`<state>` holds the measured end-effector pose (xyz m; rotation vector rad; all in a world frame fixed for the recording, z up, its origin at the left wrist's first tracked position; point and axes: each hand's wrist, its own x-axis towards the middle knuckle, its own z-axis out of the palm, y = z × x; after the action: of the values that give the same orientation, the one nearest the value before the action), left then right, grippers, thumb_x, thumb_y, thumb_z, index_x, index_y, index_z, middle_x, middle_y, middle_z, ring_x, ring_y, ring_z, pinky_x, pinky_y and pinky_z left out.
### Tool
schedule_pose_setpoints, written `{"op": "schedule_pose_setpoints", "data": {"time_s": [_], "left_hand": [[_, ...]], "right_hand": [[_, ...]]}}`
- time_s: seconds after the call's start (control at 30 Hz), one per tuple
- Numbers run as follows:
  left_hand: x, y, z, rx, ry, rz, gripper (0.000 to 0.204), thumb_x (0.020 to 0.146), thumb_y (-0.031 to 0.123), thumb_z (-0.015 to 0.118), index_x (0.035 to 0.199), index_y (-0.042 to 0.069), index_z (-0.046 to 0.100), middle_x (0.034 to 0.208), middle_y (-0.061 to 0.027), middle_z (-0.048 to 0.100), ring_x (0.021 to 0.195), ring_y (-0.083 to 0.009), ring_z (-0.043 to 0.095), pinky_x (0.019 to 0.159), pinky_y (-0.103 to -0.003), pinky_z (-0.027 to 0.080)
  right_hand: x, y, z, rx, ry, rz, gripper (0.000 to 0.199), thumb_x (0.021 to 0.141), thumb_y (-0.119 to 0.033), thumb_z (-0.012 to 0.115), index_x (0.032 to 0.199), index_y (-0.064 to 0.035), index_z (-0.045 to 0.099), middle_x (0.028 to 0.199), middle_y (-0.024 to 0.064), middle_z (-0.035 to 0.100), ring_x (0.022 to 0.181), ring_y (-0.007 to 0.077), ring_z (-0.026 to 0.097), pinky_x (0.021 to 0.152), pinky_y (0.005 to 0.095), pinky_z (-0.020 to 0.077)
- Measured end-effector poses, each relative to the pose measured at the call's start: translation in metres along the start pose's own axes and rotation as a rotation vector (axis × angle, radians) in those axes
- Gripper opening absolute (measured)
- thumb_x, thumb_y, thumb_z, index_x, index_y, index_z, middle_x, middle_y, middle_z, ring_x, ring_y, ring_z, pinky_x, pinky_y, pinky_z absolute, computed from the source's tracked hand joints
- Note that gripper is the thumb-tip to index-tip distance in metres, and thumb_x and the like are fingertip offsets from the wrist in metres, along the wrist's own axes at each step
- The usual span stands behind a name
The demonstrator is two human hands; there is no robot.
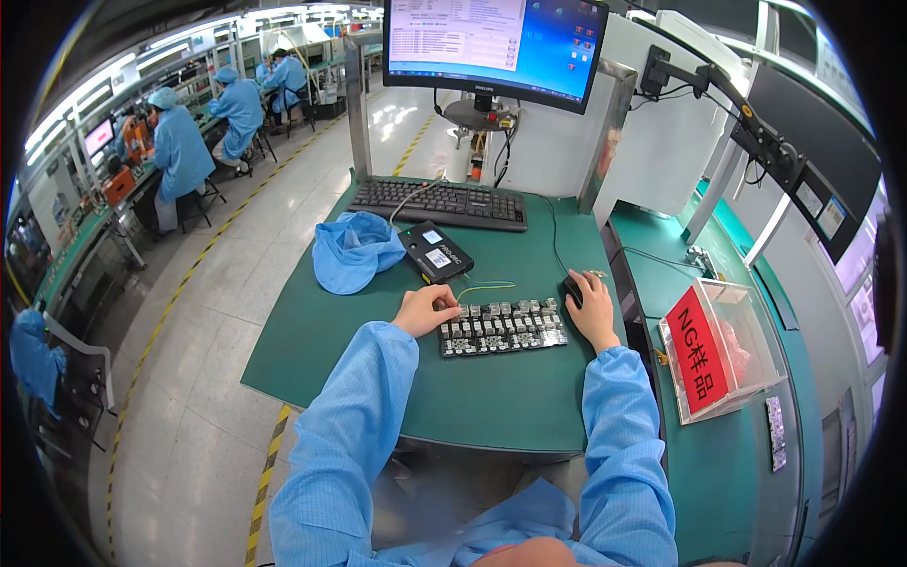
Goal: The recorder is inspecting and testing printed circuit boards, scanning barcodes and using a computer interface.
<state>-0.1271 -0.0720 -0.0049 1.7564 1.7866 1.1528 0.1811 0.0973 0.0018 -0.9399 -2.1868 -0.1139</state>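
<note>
A panel of circuit boards (501, 328) lies on the green table mat, with rows of silver and white components. At its upper left corner, my left hand (425, 310) is closed in a pinch. Thin yellow-green wires (491, 283) loop from a black box (437, 253) to those fingertips; the end of the wires is hidden in them. My right hand (592, 310) rests over a black computer mouse (573, 289), just right of the panel, with its fingers curved around it.
A black keyboard (444, 203) and a blue cloth cap (354, 251) lie behind the panel, below a monitor (491, 47). On the right bench stand a clear box with a red label (697, 350) and a narrow circuit board (776, 433). Several people in blue work at far left.
</note>
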Motion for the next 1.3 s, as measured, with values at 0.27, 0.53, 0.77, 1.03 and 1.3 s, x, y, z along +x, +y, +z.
{"op": "schedule_pose_setpoints", "data": {"time_s": [0.27,0.53,0.77,1.03,1.3], "left_hand": [[0.002,-0.003,-0.001,0.039,-0.001,0.094,0.02,0.076,0.024,0.071,0.08,0.007,0.062,0.075,-0.0019,0.064,0.067,-0.0127,0.059,0.065,-0.027,0.046],[0.004,-0.008,0.001,0.061,0.012,0.12,0.021,0.076,0.026,0.071,0.079,0.008,0.062,0.074,-0.0032,0.062,0.067,-0.0145,0.058,0.064,-0.029,0.045],[0.008,-0.009,-0.001,0.091,-0.025,0.128,0.021,0.077,0.027,0.071,0.079,0.008,0.061,0.074,-0.0025,0.062,0.067,-0.0137,0.059,0.065,-0.028,0.044],[0.006,-0.012,-0.003,0.066,-0.061,0.089,0.023,0.077,0.029,0.071,0.08,0.008,0.061,0.074,-0.0015,0.062,0.067,-0.0123,0.058,0.066,-0.028,0.044],[0.005,-0.012,-0.002,0.116,0.008,0.074,0.025,0.075,0.034,0.072,0.079,0.011,0.065,0.08,-0.0031,0.061,0.075,-0.0168,0.057,0.067,-0.031,0.042]], "right_hand": [[-0.006,0.005,0.01,-0.034,0.068,0.119,0.047,0.076,-0.025,0.067,0.121,-0.0158,0.056,0.119,0.0105,0.053,0.112,0.0311,0.049,0.094,0.0431,0.0368],[0.0,0.001,0.002,-0.022,0.14,0.078,0.042,0.078,-0.027,0.066,0.116,-0.0131,0.058,0.116,0.0089,0.054,0.113,0.0277,0.048,0.098,0.0418,0.0324],[0.003,0.005,0.008,-0.054,0.16,0.089,0.031,0.08,-0.026,0.064,0.108,-0.012,0.061,0.108,0.0085,0.058,0.106,0.0272,0.052,0.094,0.0407,0.0348],[0.004,0.048,0.023,0.734,0.3,0.531,0.028,0.093,-0.026,0.05,0.095,-0.0024,0.065,0.085,0.0069,0.064,0.079,0.0171,0.061,0.073,0.029,0.0454],[0.012,0.064,0.025,0.612,0.378,0.667,0.029,0.094,-0.026,0.05,0.088,-0.0024,0.066,0.075,0.006,0.063,0.069,0.0132,0.058,0.063,0.0277,0.0438]]}}
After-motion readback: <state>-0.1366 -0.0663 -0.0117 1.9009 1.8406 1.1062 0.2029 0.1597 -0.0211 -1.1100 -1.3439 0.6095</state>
